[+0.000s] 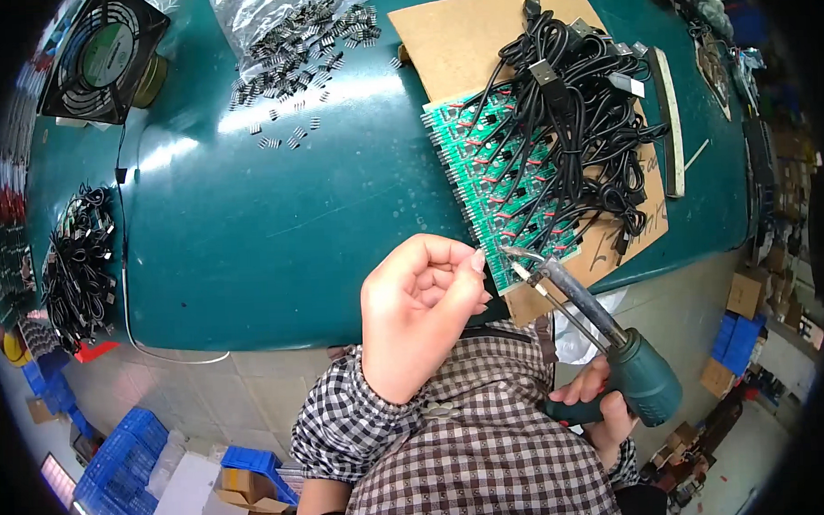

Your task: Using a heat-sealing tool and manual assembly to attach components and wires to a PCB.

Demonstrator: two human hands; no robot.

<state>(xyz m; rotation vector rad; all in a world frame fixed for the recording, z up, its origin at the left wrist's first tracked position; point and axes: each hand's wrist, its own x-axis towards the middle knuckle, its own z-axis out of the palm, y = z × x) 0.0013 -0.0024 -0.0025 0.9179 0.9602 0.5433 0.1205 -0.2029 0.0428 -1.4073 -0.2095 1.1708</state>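
My right hand grips the handle of a dark green soldering gun, low at the right. Its metal barrel slants up and left, and its tip meets the near end of a green circuit board panel. Beside that end, my left hand is closed in a pinch of thumb and forefinger. Whatever the fingertips hold is too small to make out. Rows of metal pins line the panel's left edge. Black USB cables with red wires lie bundled over its right side.
Brown cardboard lies under the panel. Loose pin headers spill from a clear plastic bag at the back. A black fan stands at the far left, above another cable bundle. A pale bar lies right of the cables.
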